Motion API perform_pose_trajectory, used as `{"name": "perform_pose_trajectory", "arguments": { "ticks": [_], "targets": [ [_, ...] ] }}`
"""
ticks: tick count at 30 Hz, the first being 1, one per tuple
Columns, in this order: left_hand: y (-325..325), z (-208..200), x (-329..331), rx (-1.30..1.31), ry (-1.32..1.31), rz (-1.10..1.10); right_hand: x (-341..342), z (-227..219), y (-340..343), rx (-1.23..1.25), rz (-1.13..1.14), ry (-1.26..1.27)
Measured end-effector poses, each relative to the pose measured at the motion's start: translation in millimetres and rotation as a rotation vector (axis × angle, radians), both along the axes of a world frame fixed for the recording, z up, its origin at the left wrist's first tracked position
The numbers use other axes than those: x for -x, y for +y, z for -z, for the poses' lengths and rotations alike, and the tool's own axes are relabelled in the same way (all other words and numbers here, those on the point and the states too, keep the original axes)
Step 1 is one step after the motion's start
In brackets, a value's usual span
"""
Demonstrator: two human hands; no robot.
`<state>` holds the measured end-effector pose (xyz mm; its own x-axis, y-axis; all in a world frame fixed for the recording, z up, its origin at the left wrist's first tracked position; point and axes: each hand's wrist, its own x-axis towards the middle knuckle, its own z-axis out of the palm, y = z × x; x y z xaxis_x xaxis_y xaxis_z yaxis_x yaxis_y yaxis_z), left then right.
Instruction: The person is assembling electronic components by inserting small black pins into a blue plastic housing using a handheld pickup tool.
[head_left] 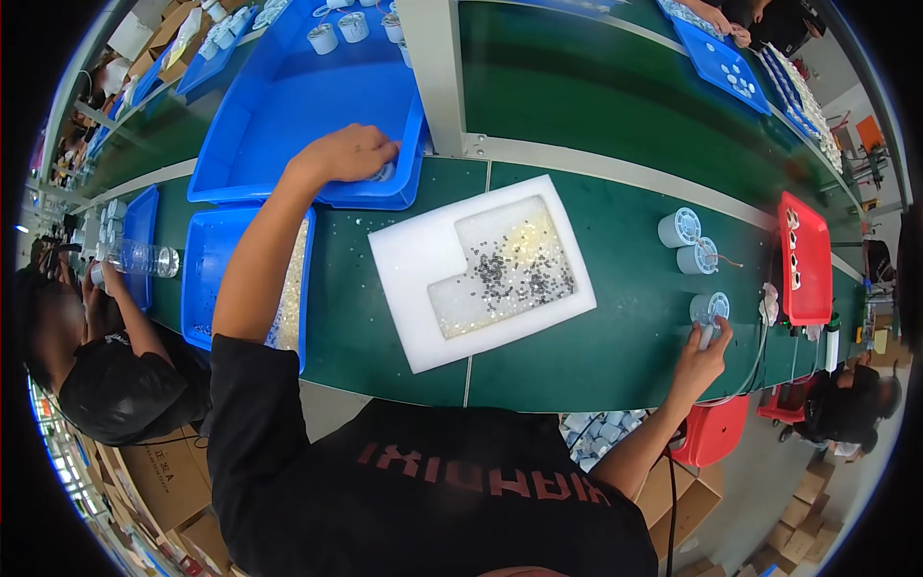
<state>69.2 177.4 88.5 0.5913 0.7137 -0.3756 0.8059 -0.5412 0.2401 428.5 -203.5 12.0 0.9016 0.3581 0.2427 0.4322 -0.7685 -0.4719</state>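
My left hand (348, 154) reaches into the near right corner of a big blue bin (279, 106), its fingers closed on a small white round part (385, 172). My right hand (702, 354) stretches out to the right on the green belt (625, 337) and grips a white round cap-like part (710, 310) with its fingertips. Between my arms lies a white foam tray (413, 279) whose recess holds several tiny dark and shiny pieces (514, 269).
Two more white round parts (688, 240) stand on the belt beyond my right hand. A red tray (806, 260) sits at far right. A shallow blue tray (207, 279) with pale small pieces lies at left. Another person (96, 356) sits at left holding a clear bottle (142, 259). Grey divider rail (442, 77).
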Motion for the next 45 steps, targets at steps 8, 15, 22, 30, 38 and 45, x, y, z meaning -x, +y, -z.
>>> {"name": "perform_pose_trajectory", "arguments": {
  "ticks": [8,15,22,30,38,45],
  "targets": [
    [-79.3,-35.4,12.8,-0.601,-0.735,-0.197,14.9,-36.1,4.3,-0.065,-0.127,-0.082],
    [-209.8,15.4,-23.4,0.669,-1.411,-0.332,142.7,-57.8,64.1,-0.644,-0.643,0.543],
    [-231.3,69.2,13.2,0.970,-1.847,-0.742,166.0,-54.0,79.9,-0.448,-1.149,1.092],
    [-228.3,100.6,56.4,0.952,-1.757,-0.822,162.4,-18.2,93.3,-0.817,-1.262,1.616],
    [-223.3,100.1,52.4,1.119,-1.842,-0.792,182.7,-14.0,107.3,-0.385,-1.123,0.454],
    [-222.4,95.3,50.1,1.207,-1.812,-0.896,195.1,-20.5,117.5,-0.215,-1.098,0.466]
  ]
}}
